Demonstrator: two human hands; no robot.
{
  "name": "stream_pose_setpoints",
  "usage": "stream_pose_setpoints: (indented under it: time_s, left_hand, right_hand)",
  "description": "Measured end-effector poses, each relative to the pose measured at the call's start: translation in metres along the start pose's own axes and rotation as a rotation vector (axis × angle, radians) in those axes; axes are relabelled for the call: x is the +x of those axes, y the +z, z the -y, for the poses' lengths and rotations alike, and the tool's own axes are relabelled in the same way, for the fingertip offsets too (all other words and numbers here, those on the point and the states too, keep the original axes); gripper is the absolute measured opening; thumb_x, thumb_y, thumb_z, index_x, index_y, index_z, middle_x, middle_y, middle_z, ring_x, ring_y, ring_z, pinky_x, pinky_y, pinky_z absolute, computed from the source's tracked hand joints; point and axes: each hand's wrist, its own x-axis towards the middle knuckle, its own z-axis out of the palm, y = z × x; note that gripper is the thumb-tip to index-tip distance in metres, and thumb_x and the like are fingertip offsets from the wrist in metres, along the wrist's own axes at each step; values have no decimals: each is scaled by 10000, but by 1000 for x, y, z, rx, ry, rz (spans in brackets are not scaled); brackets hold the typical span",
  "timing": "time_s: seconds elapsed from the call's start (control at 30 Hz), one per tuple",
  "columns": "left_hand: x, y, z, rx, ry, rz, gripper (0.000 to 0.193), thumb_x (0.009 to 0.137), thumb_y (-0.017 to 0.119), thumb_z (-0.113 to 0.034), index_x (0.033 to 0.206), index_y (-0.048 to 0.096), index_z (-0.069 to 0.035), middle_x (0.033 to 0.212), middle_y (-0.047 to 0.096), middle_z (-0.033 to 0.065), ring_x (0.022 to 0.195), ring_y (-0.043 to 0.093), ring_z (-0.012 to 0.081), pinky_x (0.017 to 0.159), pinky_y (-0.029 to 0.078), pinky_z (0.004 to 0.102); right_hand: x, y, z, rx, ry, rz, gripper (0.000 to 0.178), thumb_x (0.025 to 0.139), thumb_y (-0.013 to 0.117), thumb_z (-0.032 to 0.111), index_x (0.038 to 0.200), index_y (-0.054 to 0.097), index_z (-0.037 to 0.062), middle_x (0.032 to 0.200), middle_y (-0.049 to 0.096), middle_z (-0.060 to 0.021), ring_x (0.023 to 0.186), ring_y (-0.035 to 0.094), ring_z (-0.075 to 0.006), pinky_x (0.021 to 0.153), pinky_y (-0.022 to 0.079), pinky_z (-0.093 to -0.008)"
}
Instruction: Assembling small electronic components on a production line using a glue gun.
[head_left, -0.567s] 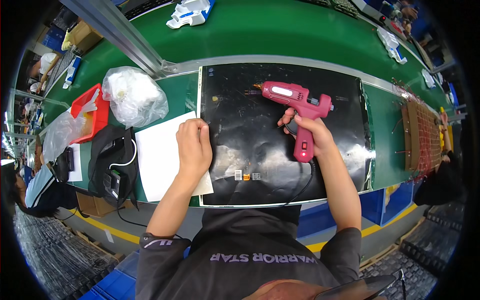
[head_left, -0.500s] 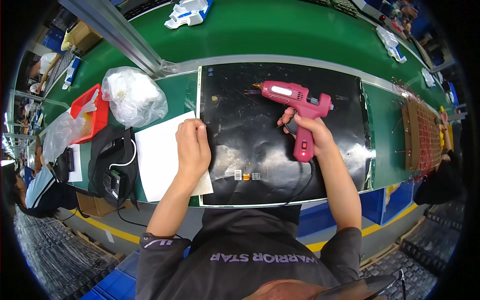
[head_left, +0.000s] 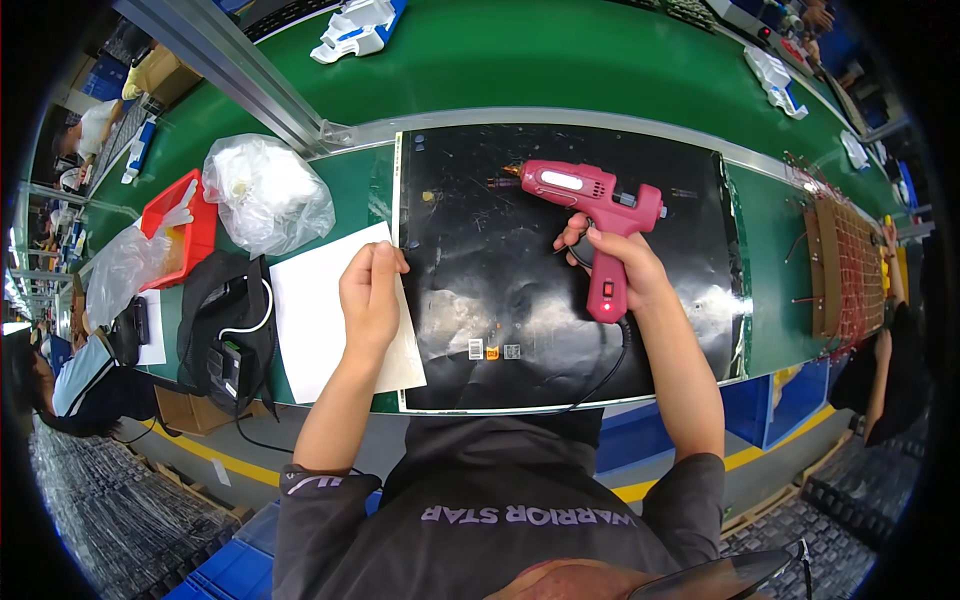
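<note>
Hardly any change from 0.6 s ago; right hand (head_left: 618, 262) still clamped on pink glue gun (head_left: 590, 205), nozzle left of grip; left hand (head_left: 370, 290) flat, fingers together, pressing black panel (head_left: 560, 330) edge.

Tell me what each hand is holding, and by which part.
The right hand grips the pink glue gun by its handle. The left hand holds nothing; it rests flat on the white sheet.
</note>
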Motion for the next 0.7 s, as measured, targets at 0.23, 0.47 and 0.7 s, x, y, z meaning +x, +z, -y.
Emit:
stream_pose_setpoints:
  time_s: [0.23, 0.47, 0.7]
  left_hand:
    - [0, 3, 9, 52, -11, 3, 115, 925, 685, -86, 933, 659, 25, 921, 682, 61, 901, 600, 125, 839, 465, 255]
    - [1, 6, 1, 285, 192, 84, 297, 773, 765, 23, 1059, 691, -6, 1072, 696, 126, 1015, 650, 243, 919, 496, 318]
    - [0, 11, -7, 386, 228, 55, 431, 771, 750, 27, 1187, 654, -29, 1201, 651, 154, 1130, 621, 307, 1007, 464, 352]
  right_hand:
    - [-1, 0, 1, 6, -2, -1, 277, 886, 652, 187, 1117, 619, 38, 980, 641, -104, 1028, 624, -285, 788, 500, -356]
    - [-1, -2, 0, 1, 6, -2, 271, 889, 649, 182, 1118, 619, 40, 979, 640, -103, 1029, 624, -284, 791, 500, -356]
    - [-2, -2, 1, -3, 2, -2, 270, 889, 648, 179, 1119, 618, 41, 982, 642, -103, 1025, 626, -283, 790, 499, -356]
